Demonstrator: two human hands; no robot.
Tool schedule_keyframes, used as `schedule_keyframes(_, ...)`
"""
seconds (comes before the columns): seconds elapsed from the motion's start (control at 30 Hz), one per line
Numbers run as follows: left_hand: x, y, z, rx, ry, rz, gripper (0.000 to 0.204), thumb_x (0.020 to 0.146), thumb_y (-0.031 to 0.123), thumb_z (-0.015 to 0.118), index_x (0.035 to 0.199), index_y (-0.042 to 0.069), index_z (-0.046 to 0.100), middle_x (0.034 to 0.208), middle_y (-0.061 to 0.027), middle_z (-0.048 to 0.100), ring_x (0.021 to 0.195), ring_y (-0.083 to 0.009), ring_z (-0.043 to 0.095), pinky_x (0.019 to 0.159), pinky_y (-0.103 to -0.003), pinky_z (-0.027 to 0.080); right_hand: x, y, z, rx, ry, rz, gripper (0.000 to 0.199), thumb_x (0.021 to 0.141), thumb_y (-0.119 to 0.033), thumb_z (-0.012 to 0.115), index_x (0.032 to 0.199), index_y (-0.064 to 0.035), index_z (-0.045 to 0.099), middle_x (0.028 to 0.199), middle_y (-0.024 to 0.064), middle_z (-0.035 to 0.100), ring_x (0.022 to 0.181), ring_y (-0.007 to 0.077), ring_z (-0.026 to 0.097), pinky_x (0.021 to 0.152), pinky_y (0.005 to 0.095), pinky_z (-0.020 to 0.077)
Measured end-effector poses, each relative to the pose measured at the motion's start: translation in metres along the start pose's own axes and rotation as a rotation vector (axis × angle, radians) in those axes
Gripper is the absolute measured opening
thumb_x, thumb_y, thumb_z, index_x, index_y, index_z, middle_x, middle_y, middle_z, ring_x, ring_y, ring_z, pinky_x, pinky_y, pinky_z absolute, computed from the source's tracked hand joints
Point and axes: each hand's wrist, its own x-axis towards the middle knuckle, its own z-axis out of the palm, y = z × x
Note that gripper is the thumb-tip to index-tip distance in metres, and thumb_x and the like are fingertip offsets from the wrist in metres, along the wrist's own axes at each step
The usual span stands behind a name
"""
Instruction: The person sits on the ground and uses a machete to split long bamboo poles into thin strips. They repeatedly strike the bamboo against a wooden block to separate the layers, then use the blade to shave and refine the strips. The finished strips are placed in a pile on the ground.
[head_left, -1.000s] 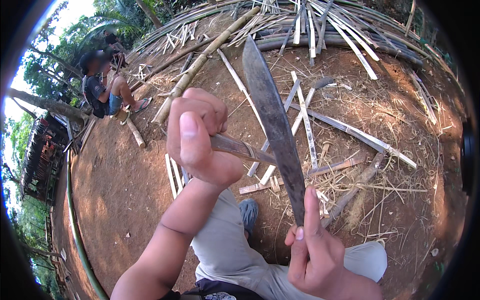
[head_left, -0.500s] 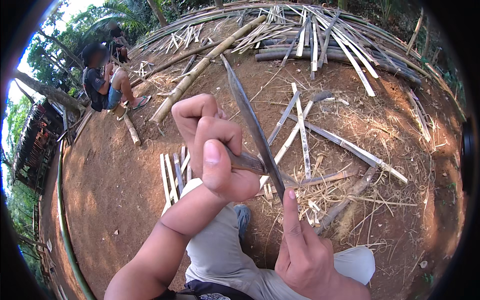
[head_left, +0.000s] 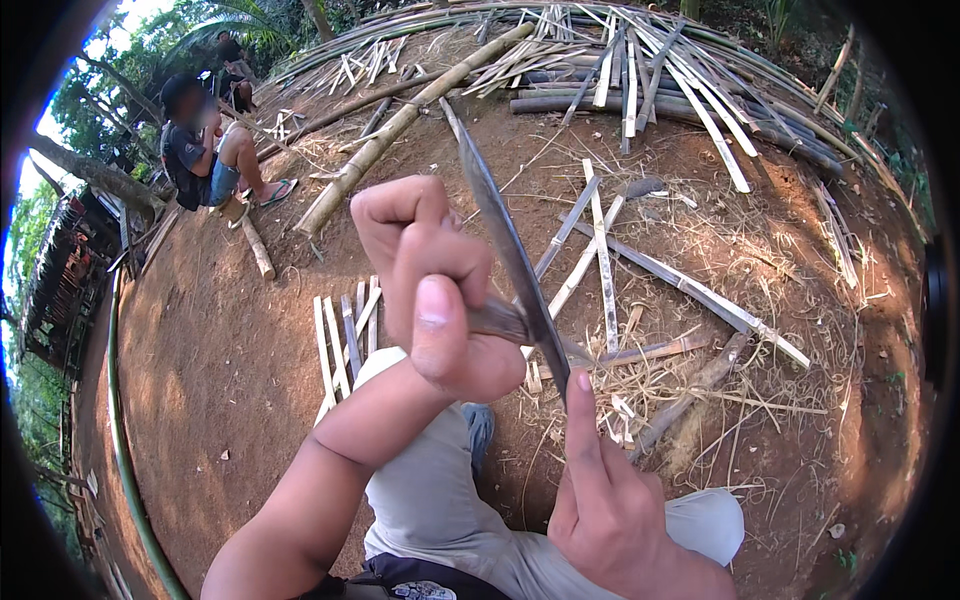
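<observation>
**Op:** Head view, and I've got bare red-brown dirt ground (head_left: pixel 230 400) filling the frame, with a big heap of bamboo poles (head_left: pixel 640 70) across the top.

**Spotter:** Anyone else around?

**Op:** One seated person (head_left: pixel 200 155) at upper left, well apart from us. Centre frame, split bamboo strips (head_left: pixel 600 270) lie scattered, with more strips (head_left: pixel 340 335) just left of the knee.

**Spotter:** Hands?

**Op:** I see the left hand (head_left: pixel 435 290) at centre, fist wrapped tight round the handle of a long knife (head_left: pixel 505 250), blade slanting up toward the top middle. Right hand (head_left: pixel 610 500) at lower centre, fingers curled, index finger (head_left: pixel 582 425) raised and touching the blade's lower edge; I can't tell whether it grips anything.
</observation>
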Motion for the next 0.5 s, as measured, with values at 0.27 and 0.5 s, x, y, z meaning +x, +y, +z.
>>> schedule_keyframes(0.27,-0.002,0.001,0.003,-0.019,0.012,-0.004,0.035,0.087,0.038,0.035,0.066,0.012,0.037,0.084,-0.0099,0.037,0.084,-0.0208,0.034,0.077,-0.035,0.031,-0.001,0.002,0.0,-0.101,-0.173,0.081,0.068,0.076,0.01,0.053,0.144,0.0068,0.042,0.081,0.0177,0.065,0.047,0.0242,0.055,0.045,0.0366,0.0481)
schedule_keyframes(0.5,-0.004,0.0,-0.001,-0.008,-0.05,0.07,0.034,0.087,0.038,0.037,0.066,0.011,0.038,0.084,-0.0104,0.036,0.084,-0.0213,0.034,0.078,-0.036,0.031,0.004,0.001,-0.006,-0.06,-0.065,0.014,0.065,0.078,0.011,0.054,0.142,0.0075,0.044,0.081,0.019,0.066,0.051,0.0262,0.059,0.048,0.0364,0.0506)
